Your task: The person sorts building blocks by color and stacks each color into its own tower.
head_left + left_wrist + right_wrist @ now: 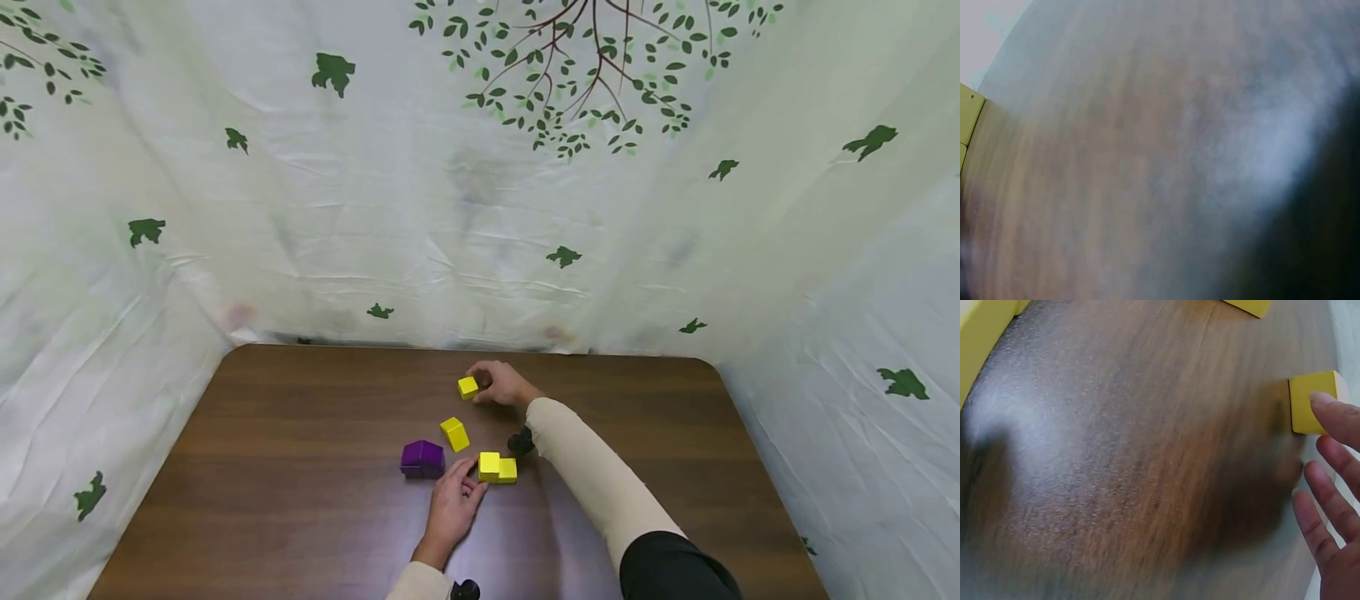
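At the far middle of the table, my right hand (pixel 506 386) is at a small yellow cube (pixel 468 387). In the right wrist view a fingertip overlaps that cube (pixel 1310 403), while the other fingers are spread apart from it. My left hand (pixel 452 504) rests on the table, fingers loosely bent, beside a group of yellow blocks (pixel 489 467); whether it touches them I cannot tell. Just left of this hand sits a purple block shape (pixel 422 458). Another yellow block (pixel 454 434) lies askew between the purple piece and the far cube. The left wrist view is mostly blurred tabletop.
The brown wooden table (pixel 262 500) reaches back to a pale curtain (pixel 405 208) with leaf prints, which also hangs along both sides. A black wrist device (pixel 521 442) is on the right forearm, close above the table near the yellow group.
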`<act>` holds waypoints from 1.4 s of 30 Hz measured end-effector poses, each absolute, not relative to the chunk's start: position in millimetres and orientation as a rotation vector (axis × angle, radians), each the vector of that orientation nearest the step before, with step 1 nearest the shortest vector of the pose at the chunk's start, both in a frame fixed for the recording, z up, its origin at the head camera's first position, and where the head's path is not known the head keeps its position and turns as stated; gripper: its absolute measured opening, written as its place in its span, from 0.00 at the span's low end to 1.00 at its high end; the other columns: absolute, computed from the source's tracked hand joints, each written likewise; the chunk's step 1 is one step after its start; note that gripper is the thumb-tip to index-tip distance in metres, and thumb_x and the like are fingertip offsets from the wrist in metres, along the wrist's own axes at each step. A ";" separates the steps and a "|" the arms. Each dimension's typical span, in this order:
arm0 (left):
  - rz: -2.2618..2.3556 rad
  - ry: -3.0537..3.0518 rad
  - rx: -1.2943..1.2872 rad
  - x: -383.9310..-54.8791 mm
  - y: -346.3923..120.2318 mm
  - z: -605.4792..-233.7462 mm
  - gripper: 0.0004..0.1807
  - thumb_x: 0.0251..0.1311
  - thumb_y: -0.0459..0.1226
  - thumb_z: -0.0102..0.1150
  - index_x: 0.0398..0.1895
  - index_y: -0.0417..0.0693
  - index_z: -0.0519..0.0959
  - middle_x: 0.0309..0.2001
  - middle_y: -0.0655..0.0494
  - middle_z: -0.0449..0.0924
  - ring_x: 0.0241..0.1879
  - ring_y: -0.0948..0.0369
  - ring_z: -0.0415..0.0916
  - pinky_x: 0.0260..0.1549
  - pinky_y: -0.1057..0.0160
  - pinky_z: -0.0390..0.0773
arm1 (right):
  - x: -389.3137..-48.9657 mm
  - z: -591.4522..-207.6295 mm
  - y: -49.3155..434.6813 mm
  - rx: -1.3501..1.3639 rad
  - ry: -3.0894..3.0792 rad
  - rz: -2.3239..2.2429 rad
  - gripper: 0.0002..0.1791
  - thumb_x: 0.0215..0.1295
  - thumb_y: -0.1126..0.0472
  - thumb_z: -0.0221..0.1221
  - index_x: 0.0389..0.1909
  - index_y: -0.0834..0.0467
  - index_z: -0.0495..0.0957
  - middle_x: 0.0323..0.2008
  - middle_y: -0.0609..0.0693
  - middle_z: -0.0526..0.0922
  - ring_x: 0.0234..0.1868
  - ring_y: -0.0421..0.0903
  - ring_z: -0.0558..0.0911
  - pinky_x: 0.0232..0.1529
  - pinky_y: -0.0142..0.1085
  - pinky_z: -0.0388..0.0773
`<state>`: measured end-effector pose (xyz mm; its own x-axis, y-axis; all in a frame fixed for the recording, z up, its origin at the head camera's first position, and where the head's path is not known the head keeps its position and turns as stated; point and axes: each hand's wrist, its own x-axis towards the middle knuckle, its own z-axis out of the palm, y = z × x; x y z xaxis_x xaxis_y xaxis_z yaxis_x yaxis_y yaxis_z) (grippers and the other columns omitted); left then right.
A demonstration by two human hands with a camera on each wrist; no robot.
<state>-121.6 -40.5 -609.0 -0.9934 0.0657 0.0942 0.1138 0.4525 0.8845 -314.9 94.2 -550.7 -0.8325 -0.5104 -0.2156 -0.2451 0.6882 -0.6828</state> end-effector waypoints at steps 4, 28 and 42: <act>-1.618 -2.651 -0.149 -121.5 -36.9 -607.7 0.24 0.55 0.29 0.66 0.57 0.32 0.75 0.50 0.45 0.78 0.30 0.66 0.74 0.29 0.71 0.77 | -313.9 -553.3 94.9 -0.635 2.524 -0.888 0.18 0.57 0.65 0.68 0.49 0.57 0.76 0.48 0.53 0.80 0.47 0.49 0.78 0.52 0.42 0.76; -1.590 -2.621 -0.175 -120.3 -36.5 -606.8 0.24 0.54 0.28 0.66 0.55 0.31 0.75 0.49 0.45 0.78 0.28 0.67 0.74 0.27 0.70 0.77 | -302.6 -539.9 116.5 -0.490 2.539 -0.979 0.16 0.58 0.68 0.66 0.48 0.59 0.79 0.46 0.53 0.81 0.44 0.49 0.79 0.50 0.42 0.77; -1.584 -2.601 -0.184 -119.6 -39.0 -608.3 0.23 0.54 0.27 0.66 0.55 0.31 0.76 0.48 0.45 0.79 0.28 0.67 0.74 0.28 0.70 0.77 | -274.4 -502.5 130.7 -0.460 2.527 -1.303 0.19 0.56 0.68 0.67 0.50 0.62 0.80 0.45 0.54 0.82 0.44 0.49 0.81 0.48 0.40 0.79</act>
<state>-119.6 -39.0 -608.3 -0.9887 0.0555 0.1395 0.1494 0.4547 0.8780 -274.4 130.7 -502.5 -0.9157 -0.3929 -0.0850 -0.1587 0.5475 -0.8216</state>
